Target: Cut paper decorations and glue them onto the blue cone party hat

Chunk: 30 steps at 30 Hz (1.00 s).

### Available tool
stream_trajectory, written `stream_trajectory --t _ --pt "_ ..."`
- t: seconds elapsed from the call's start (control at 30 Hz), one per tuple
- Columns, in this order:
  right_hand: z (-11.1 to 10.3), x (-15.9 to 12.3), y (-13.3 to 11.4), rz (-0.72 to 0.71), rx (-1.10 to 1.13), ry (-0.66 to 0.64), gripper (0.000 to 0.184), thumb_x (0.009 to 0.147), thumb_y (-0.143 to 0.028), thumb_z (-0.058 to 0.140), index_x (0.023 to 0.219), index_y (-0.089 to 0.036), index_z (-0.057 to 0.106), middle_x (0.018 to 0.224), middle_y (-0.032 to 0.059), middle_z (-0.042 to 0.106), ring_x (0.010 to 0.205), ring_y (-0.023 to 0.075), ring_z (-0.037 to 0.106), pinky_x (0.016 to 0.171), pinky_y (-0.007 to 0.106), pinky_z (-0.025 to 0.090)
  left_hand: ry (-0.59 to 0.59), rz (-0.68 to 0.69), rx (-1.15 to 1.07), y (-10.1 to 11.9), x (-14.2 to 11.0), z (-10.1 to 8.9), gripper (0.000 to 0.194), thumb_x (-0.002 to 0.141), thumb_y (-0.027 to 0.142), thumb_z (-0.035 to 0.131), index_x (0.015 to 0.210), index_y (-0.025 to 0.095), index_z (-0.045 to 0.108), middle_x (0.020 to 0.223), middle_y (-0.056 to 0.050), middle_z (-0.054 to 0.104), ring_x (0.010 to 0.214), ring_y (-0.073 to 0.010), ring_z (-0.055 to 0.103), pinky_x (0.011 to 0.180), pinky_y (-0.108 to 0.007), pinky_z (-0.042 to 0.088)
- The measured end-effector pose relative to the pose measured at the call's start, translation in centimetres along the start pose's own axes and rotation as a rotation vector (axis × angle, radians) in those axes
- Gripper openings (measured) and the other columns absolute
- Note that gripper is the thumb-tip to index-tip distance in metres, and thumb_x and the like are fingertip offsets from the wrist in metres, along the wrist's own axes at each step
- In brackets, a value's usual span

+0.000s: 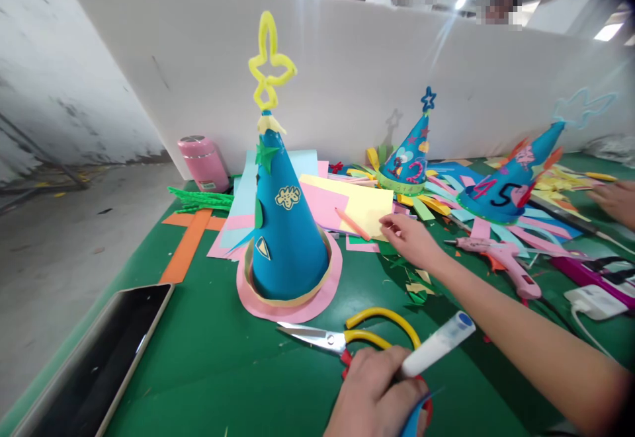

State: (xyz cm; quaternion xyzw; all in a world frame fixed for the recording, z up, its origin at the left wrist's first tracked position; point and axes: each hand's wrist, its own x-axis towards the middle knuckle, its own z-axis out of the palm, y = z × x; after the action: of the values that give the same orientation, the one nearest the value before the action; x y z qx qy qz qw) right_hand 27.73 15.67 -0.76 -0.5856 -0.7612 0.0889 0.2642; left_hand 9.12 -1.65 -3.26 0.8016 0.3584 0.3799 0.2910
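Observation:
My left hand (376, 394) at the bottom is closed around a white tube with a blue end (439, 344); a blue paper scrap (415, 420) shows by its fingers. Partly under this hand lie scissors (317, 338) with yellow and red handles, their blades pointing left. My right hand (411, 235) reaches in from the right, fingers loosely bent and apart at the edge of a yellow paper sheet (370, 202). An orange pencil (352, 224) lies just left of its fingertips. A blue cone hat (285, 225) with a pink brim and yellow pipe-cleaner topper stands upright left of both hands.
Two more decorated cone hats, one starred (409, 153) and one numbered (516, 182), stand behind. A pink glue gun (501, 258) and power strip (595, 281) lie right. A phone (94, 364), green pipe cleaners (203, 200) and pink flask (203, 162) are left. Another person's hand (618, 199) shows far right.

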Motion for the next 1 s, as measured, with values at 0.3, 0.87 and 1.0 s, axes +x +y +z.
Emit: stream_trajectory --t 0.3,0.87,1.0 --pt "-1.9 -1.4 6.1 0.217 0.001 0.033 0.015 0.074 -0.031 0.049 0.081 -0.018 0.054 0.074 0.0052 0.063 0.063 0.0179 0.059 0.057 0.029 0.046 -0.037 0.036 0.016 0.0 0.4 0.0 0.017 0.083 0.027 0.048 0.095 0.022 0.06 0.088 -0.005 0.064 0.072 -0.0152 0.054 0.063 -0.024 0.046" --pt "-2.5 -4.3 0.4 -0.079 0.052 -0.194 0.017 0.078 -0.019 0.044 0.093 -0.019 0.052 0.089 0.0056 0.058 0.078 0.0174 0.055 0.07 0.029 0.044 -0.106 -0.011 0.073 -0.3 0.1 0.3 0.017 0.082 0.03 0.049 0.091 0.024 0.062 0.096 -0.004 0.062 0.075 -0.0164 0.053 0.066 -0.027 0.044" --pt "0.2 -3.2 -0.4 -0.099 0.007 -0.177 0.015 0.075 -0.018 0.046 0.088 -0.018 0.053 0.085 0.0062 0.057 0.077 0.0188 0.053 0.069 0.03 0.042 -0.113 0.017 0.096 -0.2 0.0 0.0 0.019 0.083 0.03 0.047 0.093 0.022 0.061 0.096 -0.006 0.062 0.073 -0.0162 0.052 0.066 -0.027 0.044"
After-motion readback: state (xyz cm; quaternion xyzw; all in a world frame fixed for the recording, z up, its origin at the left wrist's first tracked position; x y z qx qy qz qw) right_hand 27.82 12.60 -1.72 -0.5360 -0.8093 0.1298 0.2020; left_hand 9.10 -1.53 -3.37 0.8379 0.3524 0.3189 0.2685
